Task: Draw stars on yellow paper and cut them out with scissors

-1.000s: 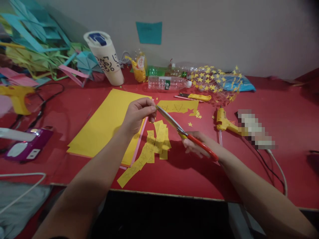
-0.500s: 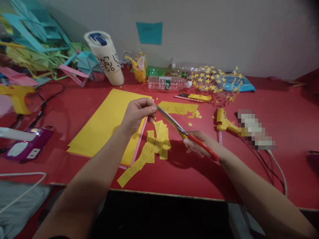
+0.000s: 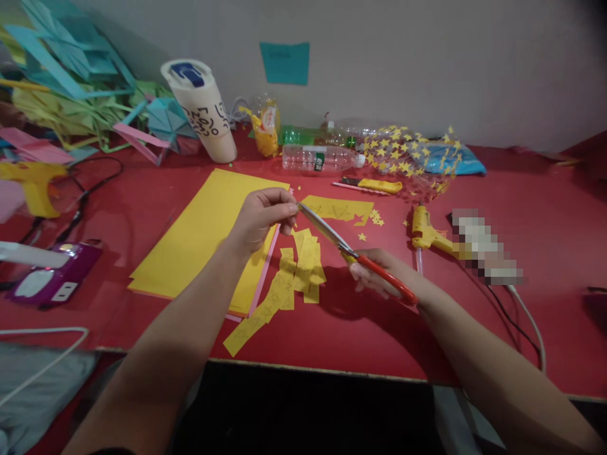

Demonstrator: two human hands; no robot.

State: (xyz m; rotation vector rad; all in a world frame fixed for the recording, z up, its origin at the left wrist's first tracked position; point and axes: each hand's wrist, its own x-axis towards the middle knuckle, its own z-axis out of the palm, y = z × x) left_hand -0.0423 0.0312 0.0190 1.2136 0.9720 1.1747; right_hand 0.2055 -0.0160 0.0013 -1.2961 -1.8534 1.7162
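My right hand (image 3: pixel 374 272) is closed round the red and yellow handles of the scissors (image 3: pixel 332 235), whose blades look nearly closed and point up-left. Their tips reach the fingertips of my left hand (image 3: pixel 270 216), which pinches something too small to make out. Behind the blades lies a yellow paper piece (image 3: pixel 332 208) with drawn stars and a cut edge. Several yellow strips with drawn stars (image 3: pixel 284 287) lie below my hands. Small cut stars (image 3: pixel 376 218) rest right of the paper piece. A stack of yellow sheets (image 3: pixel 190 234) is under my left hand and forearm.
A white tumbler (image 3: pixel 206 120), a clear bottle (image 3: pixel 317 159) and a star-covered form (image 3: pixel 408 151) stand or lie along the back. A yellow glue gun (image 3: pixel 427 234) is at right; another glue gun (image 3: pixel 38 186) and a purple power strip (image 3: pixel 54 278) are at left.
The yellow paper piece with drawn stars behind the scissors has shifted slightly left. My hands and the scissors have hardly moved.
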